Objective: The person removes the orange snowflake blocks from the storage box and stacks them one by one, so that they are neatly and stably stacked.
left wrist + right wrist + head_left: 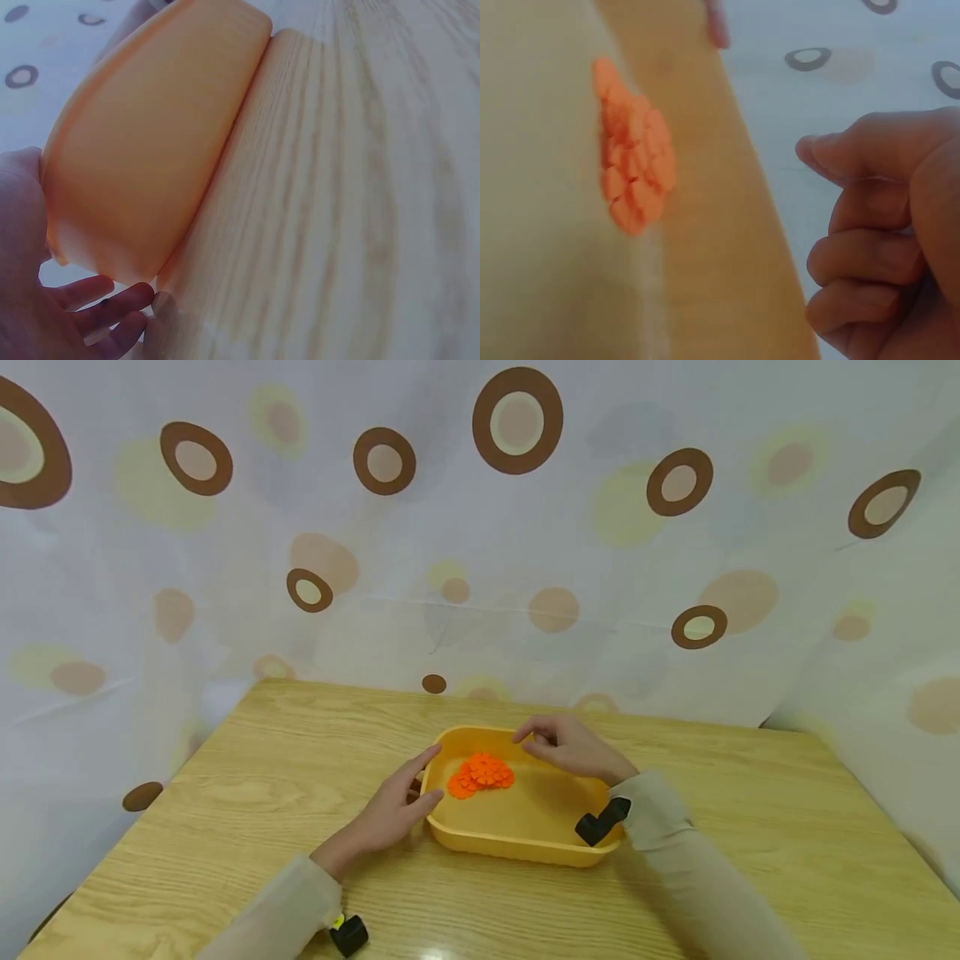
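Note:
A yellow plastic tray (517, 847) with raised sides stands on the wooden table. Several orange flower-shaped pieces (482, 772) lie heaped toward its left end, overlapping one another. My left hand (390, 806) holds the tray's left end, thumb and forefinger over the rim; in the left wrist view its other fingers (112, 306) bend in beside the tray's outer wall. Above the tray's far right part hovers my right hand (573, 747), with forefinger and thumb apart and nothing visible between them. Its three other fingers (866, 259) are loosely curled in the right wrist view.
Wood-grained tabletop (300, 752) surrounds the tray. A white curtain (465, 527) printed with brown and beige circles hangs behind and along the sides. Black wrist cameras are strapped at both sleeves; the right one (602, 822) overlaps the tray's near right corner in the head view.

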The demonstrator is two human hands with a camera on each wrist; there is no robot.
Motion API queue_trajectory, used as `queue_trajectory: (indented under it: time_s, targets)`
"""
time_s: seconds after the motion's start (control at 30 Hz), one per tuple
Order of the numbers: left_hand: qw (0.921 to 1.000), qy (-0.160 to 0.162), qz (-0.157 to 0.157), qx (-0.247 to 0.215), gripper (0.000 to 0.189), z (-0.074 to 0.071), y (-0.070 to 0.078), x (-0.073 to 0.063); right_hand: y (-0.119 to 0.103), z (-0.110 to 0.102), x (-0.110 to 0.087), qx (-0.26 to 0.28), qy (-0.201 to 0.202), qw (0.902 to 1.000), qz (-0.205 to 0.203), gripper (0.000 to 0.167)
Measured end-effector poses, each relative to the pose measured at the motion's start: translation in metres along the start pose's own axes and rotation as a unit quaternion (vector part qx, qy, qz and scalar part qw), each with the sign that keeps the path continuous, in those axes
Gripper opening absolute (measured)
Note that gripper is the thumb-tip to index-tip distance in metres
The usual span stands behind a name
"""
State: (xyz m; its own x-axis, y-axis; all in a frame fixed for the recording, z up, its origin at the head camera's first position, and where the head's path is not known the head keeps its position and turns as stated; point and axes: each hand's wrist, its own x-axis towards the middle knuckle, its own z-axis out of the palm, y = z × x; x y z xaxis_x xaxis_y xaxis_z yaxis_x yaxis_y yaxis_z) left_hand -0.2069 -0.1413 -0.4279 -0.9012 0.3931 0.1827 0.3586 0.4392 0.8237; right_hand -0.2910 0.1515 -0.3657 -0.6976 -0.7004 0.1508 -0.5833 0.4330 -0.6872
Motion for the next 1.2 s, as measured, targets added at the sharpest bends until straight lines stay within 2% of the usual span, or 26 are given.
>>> queue_trajectory:
  time_s: [0.47,0.67,0.73,0.93,1.07,1.2]
  targets:
    - [0.9999,0.009,-0.006,0.004,0.062,0.003,0.002,-0.002,-0.002,0.011,0.011,-0.010,-0.103,0.9946,0.008,0.023]
    - [0.9998,0.014,-0.014,0.001,0.063,0.003,0.005,-0.001,-0.004,0.016,0.020,-0.036,-0.122,0.9918,0.011,0.026]
    - [0.9998,0.017,-0.010,0.002,0.062,0.004,0.004,-0.001,-0.004,0.018,0.023,-0.043,-0.129,0.9907,0.002,0.027]
    - [1.0000,0.006,0.004,0.002,0.062,0.004,0.001,0.000,0.002,0.028,0.030,-0.049,-0.161,0.9856,0.008,0.036]
    - [0.9999,0.014,0.001,0.002,0.062,0.003,0.002,0.000,0.006,0.032,0.033,-0.061,-0.156,0.9859,0.004,0.041]
    - [0.9999,0.016,-0.005,-0.001,0.062,0.004,0.004,-0.001,0.007,0.034,0.032,-0.060,-0.153,0.9862,0.021,0.045]
